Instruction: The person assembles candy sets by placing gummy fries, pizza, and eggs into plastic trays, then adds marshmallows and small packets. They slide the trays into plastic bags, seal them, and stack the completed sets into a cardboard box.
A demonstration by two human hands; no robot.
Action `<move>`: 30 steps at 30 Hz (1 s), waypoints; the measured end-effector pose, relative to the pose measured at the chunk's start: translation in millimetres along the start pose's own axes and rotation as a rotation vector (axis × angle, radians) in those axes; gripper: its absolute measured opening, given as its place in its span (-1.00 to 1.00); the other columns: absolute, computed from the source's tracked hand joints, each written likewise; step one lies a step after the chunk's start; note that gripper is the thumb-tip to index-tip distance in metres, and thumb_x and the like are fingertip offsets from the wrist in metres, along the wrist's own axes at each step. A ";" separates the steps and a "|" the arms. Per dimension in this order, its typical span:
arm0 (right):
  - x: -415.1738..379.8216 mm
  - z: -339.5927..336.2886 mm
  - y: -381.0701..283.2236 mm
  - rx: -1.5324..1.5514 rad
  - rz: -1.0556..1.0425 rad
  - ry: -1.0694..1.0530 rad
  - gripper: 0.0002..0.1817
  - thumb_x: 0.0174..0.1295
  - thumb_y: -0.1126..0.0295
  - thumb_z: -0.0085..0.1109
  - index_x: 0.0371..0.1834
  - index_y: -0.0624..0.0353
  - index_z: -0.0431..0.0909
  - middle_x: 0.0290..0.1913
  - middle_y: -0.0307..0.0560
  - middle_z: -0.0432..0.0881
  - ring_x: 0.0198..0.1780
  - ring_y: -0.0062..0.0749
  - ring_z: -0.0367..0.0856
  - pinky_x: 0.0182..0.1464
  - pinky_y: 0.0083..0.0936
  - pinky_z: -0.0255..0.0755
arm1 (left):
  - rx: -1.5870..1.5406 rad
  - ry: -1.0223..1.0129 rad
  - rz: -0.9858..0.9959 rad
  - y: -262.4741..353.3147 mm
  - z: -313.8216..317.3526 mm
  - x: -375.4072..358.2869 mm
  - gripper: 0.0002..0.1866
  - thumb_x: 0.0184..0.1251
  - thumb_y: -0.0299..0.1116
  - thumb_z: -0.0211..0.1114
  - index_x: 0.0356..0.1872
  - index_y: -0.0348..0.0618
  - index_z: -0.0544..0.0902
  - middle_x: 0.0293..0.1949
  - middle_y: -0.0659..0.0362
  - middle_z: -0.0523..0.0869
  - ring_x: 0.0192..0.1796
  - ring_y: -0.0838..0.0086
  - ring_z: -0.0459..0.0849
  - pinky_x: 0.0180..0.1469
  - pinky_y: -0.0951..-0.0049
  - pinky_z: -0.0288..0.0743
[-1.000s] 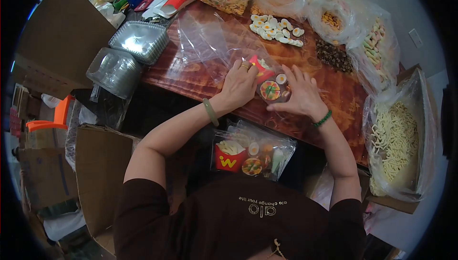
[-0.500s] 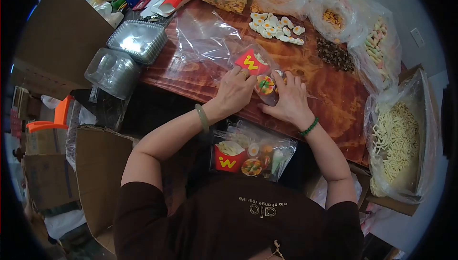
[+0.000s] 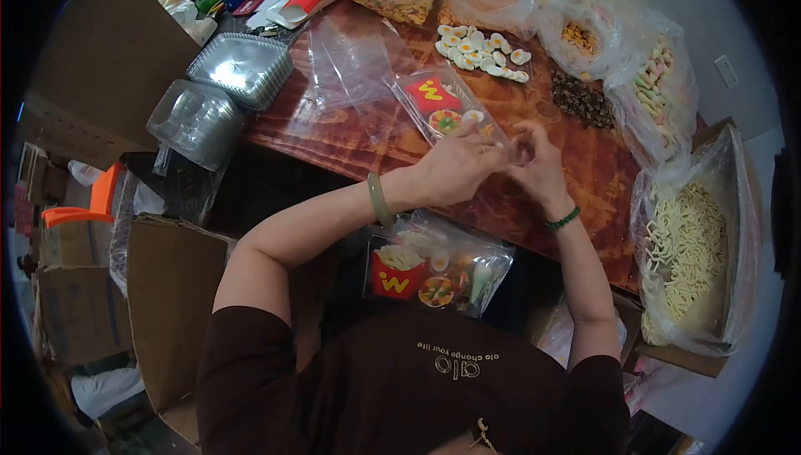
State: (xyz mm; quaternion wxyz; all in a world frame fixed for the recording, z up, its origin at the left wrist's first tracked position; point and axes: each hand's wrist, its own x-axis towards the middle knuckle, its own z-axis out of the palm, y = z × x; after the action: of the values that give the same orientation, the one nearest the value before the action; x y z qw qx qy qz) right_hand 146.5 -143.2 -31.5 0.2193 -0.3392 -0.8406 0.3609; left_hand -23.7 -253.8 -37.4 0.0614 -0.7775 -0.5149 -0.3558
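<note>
On the table lies a clear plastic bag (image 3: pixel 420 113) holding a red fries box (image 3: pixel 430 92) with a yellow logo, a small toy pizza (image 3: pixel 445 121) and a toy fried egg (image 3: pixel 472 116). My left hand (image 3: pixel 467 167), below a pale green bangle, is closed over the bag's near right end and hides part of it. Beside it, my right hand (image 3: pixel 538 163) has thumb and fingers pinched at the same end of the bag. Close to my lap rests another filled bag (image 3: pixel 492 267), with a similar fries box (image 3: pixel 395 275) and toy pizza (image 3: pixel 436 290).
Flat clear bags (image 3: pixel 346 58) lie left of my hands. Toy egg pieces (image 3: pixel 480 50) and dark brown pieces (image 3: pixel 584 100) are piled farther back. A lined box of pale noodle-like strips (image 3: pixel 692 246) stands right. Clear plastic trays (image 3: pixel 242 71) are stacked left.
Both hands have moved right and toward me, from over the fries box and pizza to the bag's near end. The fries box and pizza now show more fully.
</note>
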 end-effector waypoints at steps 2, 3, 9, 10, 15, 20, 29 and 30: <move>7.4 -16.7 -13.1 0.033 -0.189 0.067 -0.44 -0.15 0.27 0.53 -0.03 0.14 0.55 -0.20 -0.19 0.57 -0.26 -0.54 0.52 -0.23 -0.58 0.41 | -0.146 0.066 0.124 32.0 -35.7 24.6 -0.73 0.13 -0.44 0.19 -0.11 -0.09 0.62 -0.27 0.07 0.69 -0.09 0.17 0.64 0.16 0.09 0.35; 6.2 -28.6 -24.3 0.062 -0.372 0.134 -0.51 -0.14 0.31 0.51 -0.09 0.13 0.56 -0.23 -0.19 0.59 -0.27 -0.51 0.56 -0.28 -0.58 0.43 | -0.174 0.056 0.117 41.1 -56.8 34.6 -0.76 0.14 -0.45 0.18 -0.14 -0.09 0.63 -0.31 0.06 0.69 -0.16 0.16 0.64 0.02 0.14 0.42; -35.1 -87.9 -137.6 0.239 -0.666 0.138 -0.85 0.14 0.48 0.34 -0.24 0.24 0.61 -0.36 -0.28 0.59 -0.38 -0.69 0.46 -0.37 -0.76 0.31 | -0.716 0.035 -0.139 77.6 -168.6 68.0 -0.84 0.38 -0.39 0.17 -0.16 -0.22 0.65 -0.40 0.13 0.70 -0.34 0.49 0.69 -0.35 0.53 0.50; -41.3 -82.4 -141.2 0.239 -0.658 0.143 -0.85 0.14 0.48 0.34 -0.24 0.24 0.61 -0.36 -0.28 0.59 -0.38 -0.69 0.46 -0.37 -0.76 0.31 | -0.849 0.100 -0.219 78.1 -171.7 65.9 -0.78 0.40 -0.33 0.17 -0.12 -0.26 0.64 -0.35 0.15 0.71 -0.28 0.54 0.69 -0.29 0.56 0.53; -51.6 -37.7 -106.7 0.364 -0.195 -0.042 -0.79 0.31 0.35 0.19 -0.29 0.34 0.60 -0.43 -0.29 0.61 -0.39 -0.77 0.44 -0.36 -0.73 0.33 | -1.268 -0.022 -0.700 54.0 -147.2 4.0 -0.62 0.47 -0.29 0.10 0.16 -0.35 0.45 -0.01 0.02 0.67 0.04 0.37 0.66 0.05 0.39 0.58; -42.9 -7.7 -48.1 0.262 0.215 -0.312 -0.66 0.31 0.18 0.18 -0.44 0.28 0.59 -0.57 -0.31 0.54 -0.51 -0.76 0.41 -0.45 -0.71 0.31 | -1.534 0.096 -1.128 37.7 -66.8 -60.9 -0.72 0.45 -0.35 0.10 0.03 -0.33 0.53 -0.05 0.05 0.68 0.02 0.40 0.65 0.01 0.43 0.59; -20.9 -5.3 -86.7 0.519 -0.069 -0.202 -0.79 0.17 0.28 0.33 -0.45 0.19 0.60 -0.64 -0.36 0.48 -0.59 -0.79 0.38 -0.54 -0.77 0.24 | -1.388 0.247 -1.236 31.1 -36.9 -60.8 -0.77 0.45 -0.36 0.11 -0.04 -0.30 0.58 -0.09 0.05 0.70 -0.04 0.43 0.67 0.00 0.44 0.58; -18.2 9.8 -86.6 0.395 -0.206 -0.228 -0.82 0.14 0.33 0.35 -0.40 0.21 0.61 -0.62 -0.33 0.50 -0.59 -0.75 0.40 -0.53 -0.75 0.27 | -1.409 0.257 -1.197 31.9 -34.7 -59.8 -0.77 0.44 -0.36 0.12 -0.04 -0.30 0.58 -0.10 0.06 0.70 -0.05 0.45 0.67 -0.01 0.46 0.57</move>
State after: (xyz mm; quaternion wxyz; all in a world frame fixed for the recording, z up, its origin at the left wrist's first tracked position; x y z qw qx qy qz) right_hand 117.2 -205.0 25.4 0.2206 -0.1594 -0.8033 0.5297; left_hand -26.7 -329.8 -40.1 -0.5616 -0.1953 -0.4845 -0.6417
